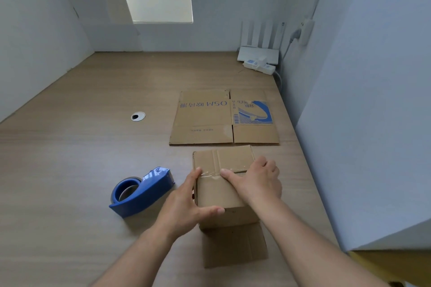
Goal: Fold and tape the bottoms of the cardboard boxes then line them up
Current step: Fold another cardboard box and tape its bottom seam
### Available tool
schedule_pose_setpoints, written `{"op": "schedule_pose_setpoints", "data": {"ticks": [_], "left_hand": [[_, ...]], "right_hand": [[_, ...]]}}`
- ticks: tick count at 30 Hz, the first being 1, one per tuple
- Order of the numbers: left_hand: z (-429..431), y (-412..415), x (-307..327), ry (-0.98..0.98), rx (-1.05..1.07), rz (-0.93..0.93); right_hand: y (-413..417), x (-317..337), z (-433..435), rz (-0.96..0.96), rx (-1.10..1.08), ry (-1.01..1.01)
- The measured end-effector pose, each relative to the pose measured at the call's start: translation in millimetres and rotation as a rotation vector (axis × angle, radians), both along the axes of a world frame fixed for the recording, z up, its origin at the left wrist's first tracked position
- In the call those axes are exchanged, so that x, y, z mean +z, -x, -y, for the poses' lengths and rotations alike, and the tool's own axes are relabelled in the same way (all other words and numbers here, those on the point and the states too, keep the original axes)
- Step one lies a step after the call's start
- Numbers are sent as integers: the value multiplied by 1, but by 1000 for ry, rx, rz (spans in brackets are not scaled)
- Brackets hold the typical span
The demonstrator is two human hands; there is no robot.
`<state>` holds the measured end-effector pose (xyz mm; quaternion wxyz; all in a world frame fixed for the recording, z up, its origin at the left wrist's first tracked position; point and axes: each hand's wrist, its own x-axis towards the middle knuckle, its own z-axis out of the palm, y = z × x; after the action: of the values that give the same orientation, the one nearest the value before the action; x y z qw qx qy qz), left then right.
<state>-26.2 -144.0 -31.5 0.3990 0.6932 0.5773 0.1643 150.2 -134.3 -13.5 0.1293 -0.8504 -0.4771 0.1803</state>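
A small brown cardboard box stands on the wooden table with its folded bottom flaps facing up and a strip of clear tape across the seam. My left hand grips its left side, thumb on the taped edge. My right hand lies flat on the top right, thumb pressing the tape. One loose flap of the box lies flat toward me. A flattened printed cardboard box lies just beyond. The blue tape dispenser rests on the table left of my left hand, untouched.
A white router and a power strip sit at the far right corner with a cable down the wall. A round cable hole is in the table at centre left. White walls bound the table on the left, back and right.
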Motion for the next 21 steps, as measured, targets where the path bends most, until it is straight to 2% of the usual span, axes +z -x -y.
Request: {"op": "schedule_pose_setpoints", "data": {"ticks": [7, 13, 18, 21], "left_hand": [[3, -13, 8, -19, 41, -106], [0, -49, 10, -132, 391, -205], [-4, -51, 3, -92, 585, -86], [-5, -49, -5, -36, 620, -24]], "right_hand": [[-15, -8, 0, -194, 46, -122], [-33, -19, 0, -420, 47, -276], [-37, -30, 0, -510, 15, -340], [-37, -34, 1, -539, -23, -373]]}}
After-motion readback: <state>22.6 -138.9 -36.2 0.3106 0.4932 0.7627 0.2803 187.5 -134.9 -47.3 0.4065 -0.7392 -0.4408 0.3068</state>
